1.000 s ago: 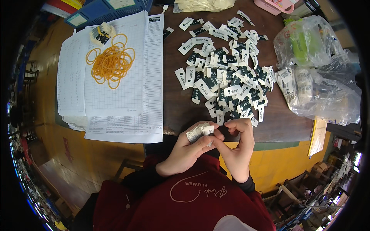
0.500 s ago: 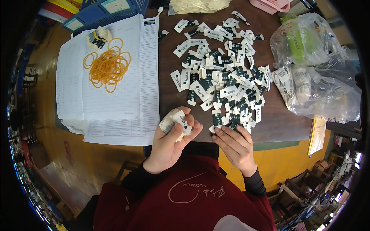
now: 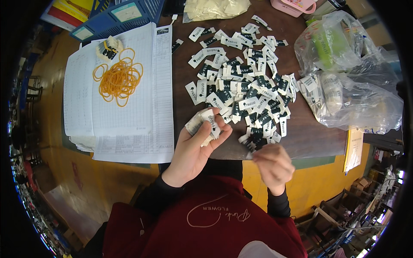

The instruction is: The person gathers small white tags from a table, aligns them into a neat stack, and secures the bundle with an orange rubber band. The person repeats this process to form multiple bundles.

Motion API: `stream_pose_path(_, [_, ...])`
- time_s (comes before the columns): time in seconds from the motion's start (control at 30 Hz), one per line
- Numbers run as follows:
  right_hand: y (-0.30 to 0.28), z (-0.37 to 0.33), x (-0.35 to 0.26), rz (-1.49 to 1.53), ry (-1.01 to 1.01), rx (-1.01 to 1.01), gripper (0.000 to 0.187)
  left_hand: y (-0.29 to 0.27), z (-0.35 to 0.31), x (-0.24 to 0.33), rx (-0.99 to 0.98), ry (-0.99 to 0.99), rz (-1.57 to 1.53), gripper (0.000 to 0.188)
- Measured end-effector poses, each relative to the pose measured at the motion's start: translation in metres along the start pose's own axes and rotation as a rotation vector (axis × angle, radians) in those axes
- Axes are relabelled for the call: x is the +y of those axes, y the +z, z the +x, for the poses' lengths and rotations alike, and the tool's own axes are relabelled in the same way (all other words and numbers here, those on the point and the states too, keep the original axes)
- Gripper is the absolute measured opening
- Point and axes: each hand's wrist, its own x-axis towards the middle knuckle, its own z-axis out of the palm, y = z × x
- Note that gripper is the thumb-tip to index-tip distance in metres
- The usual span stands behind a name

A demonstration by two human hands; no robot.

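Observation:
My left hand (image 3: 195, 144) is closed around a small stack of white fabric labels (image 3: 209, 122), a printed one facing up under the thumb. To its right, at the table's front edge, my right hand (image 3: 274, 165) is blurred by motion, its fingers drawn together in a pinch. A smeared dark-and-white label (image 3: 248, 145) is at its fingertips and appears gripped by one end. Beyond both hands spreads a loose pile of labels (image 3: 251, 103), some white side up, some black, many overlapping.
Orange rubber bands (image 3: 120, 81) and a banded label bundle (image 3: 109, 48) lie on papers (image 3: 122, 116) at left. A blue crate (image 3: 116, 19) stands behind them. Clear plastic bags (image 3: 357, 92) are at right, a pink basket (image 3: 294, 6) and another bag (image 3: 215, 8) at the back.
My right hand has pulled back toward me and slightly right, its fingers going from spread on the labels to pinched, a label moving with them. My left hand shifted slightly up and right in view.

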Motion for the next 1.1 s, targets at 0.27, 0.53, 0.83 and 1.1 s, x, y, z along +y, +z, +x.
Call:
stream_pose_path(0.27, [0.006,0.043,0.007,-0.263,-0.133,0.345,0.022,0.029,0.022,-0.015,-0.148,-0.384,-0.039,0.042])
stream_pose_path(0.53, [0.014,0.041,0.006,-0.149,-0.016,0.118,0.027,0.021,0.034,-0.02,-0.18,-0.302,0.006,0.041])
stream_pose_path(0.83, [0.006,0.059,0.002,0.145,0.454,0.025,0.029,0.022,0.026,-0.02,-0.186,-0.336,0.061,0.044])
stream_pose_path(1.1, [0.002,0.061,-0.008,0.194,0.511,0.226,0.019,0.02,0.021,-0.019,-0.178,-0.411,0.029,0.041])
